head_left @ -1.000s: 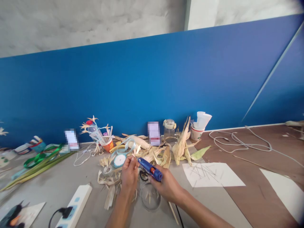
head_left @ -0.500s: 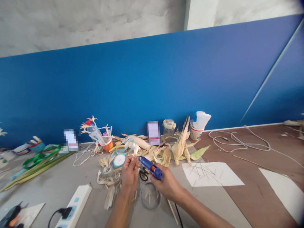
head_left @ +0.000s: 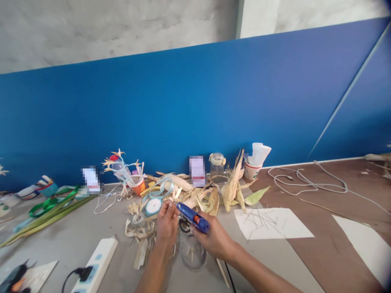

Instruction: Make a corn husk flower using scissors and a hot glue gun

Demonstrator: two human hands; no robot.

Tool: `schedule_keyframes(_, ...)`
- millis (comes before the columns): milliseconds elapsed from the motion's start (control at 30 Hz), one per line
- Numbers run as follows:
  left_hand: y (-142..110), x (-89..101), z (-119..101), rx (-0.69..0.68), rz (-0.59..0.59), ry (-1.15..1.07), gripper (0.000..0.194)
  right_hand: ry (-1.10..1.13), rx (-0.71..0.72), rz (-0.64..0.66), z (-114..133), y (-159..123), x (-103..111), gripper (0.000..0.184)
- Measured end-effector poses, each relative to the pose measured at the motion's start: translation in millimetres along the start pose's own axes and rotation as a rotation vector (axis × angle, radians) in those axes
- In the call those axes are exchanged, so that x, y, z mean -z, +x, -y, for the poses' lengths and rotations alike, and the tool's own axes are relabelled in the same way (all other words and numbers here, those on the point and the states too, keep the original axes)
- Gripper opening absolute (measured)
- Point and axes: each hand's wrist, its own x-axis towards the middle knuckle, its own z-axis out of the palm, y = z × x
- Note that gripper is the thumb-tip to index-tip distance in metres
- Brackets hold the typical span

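My right hand [head_left: 214,237] is wrapped round a blue glue gun [head_left: 193,216], its nozzle pointing left at the fingertips of my left hand [head_left: 168,215]. Those fingers are pinched on a small pale corn husk flower [head_left: 175,195], whose petals stick up above them; its lower part is hidden. The nozzle tip is at the flower's base, but whether they touch I cannot tell. Below the hands a clear round dish [head_left: 193,254] holds a few small husk pieces. Black-handled scissors [head_left: 184,225] lie partly behind the glue gun.
A ribbon spool [head_left: 153,206] and husk scraps [head_left: 141,248] lie left of my hands. Dried corn husks [head_left: 232,185] and a lidded jar [head_left: 217,167] stand behind. A white power strip [head_left: 97,266] is at front left. Thin wires lie on white paper [head_left: 293,228] at right.
The glue gun's nozzle has shifted slightly left and down, closer to the flower's base. The flower has turned a little in my left fingers, its petals now looking more spread.
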Motion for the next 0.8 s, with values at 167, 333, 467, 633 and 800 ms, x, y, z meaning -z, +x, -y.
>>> schedule_keyframes(167,0.0,-1.3,-0.3,0.009,0.032,-0.019,0.027,0.021,0.020,-0.032,-1.9,1.1,0.7,0.007)
schedule_keyframes(333,1.4,0.4,0.1,0.002,0.003,-0.010,0.027,-0.020,0.010,-0.005,-0.4,0.3,1.3,0.009)
schedule_keyframes(467,1.4,2.0,1.6,0.006,0.013,-0.028,0.025,-0.030,0.006,-0.001,0.3,0.0,1.5,0.010)
schedule_keyframes(633,0.3,0.2,1.1,0.022,0.038,-0.059,0.027,0.006,0.014,-0.022,-1.2,1.0,2.7,0.004)
schedule_keyframes(800,0.5,-1.6,-1.8,0.038,0.009,-0.089,0.030,-0.003,-0.006,0.000,-3.4,0.4,1.7,0.009)
